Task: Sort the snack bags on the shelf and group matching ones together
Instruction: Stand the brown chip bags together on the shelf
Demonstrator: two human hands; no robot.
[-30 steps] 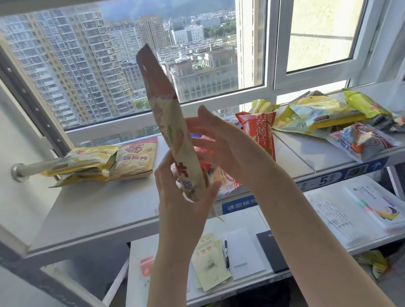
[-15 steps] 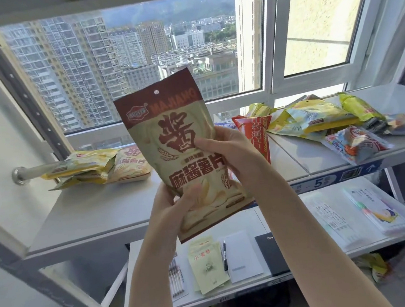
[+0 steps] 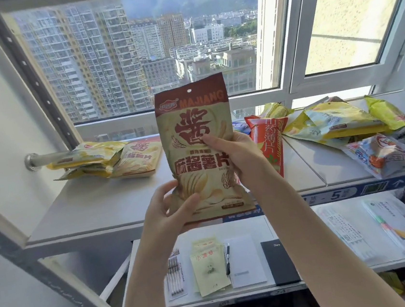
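Centre frame — we see the beige-and-brown foil chip bag (image 3: 192, 159) upright above the grey metal shelf (image 3: 96, 205), front towards us. Left hand (image 3: 163, 213) grips its lower left corner; right hand (image 3: 242, 156) curls round its right edge. A matching bag (image 3: 138, 160) lies mid-left on the shelf.

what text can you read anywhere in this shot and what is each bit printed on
"MAJIANG", "酱", "麻酱薯片": held bag, gripped by the left hand and right hand.
"山药薄片": red bag standing on the top shelf.
"5": blue strip on that shelf's front edge.
"Diary": black notebook on the lower shelf.
Print on the pale packet, papers and yellow bags: too small or blurred.
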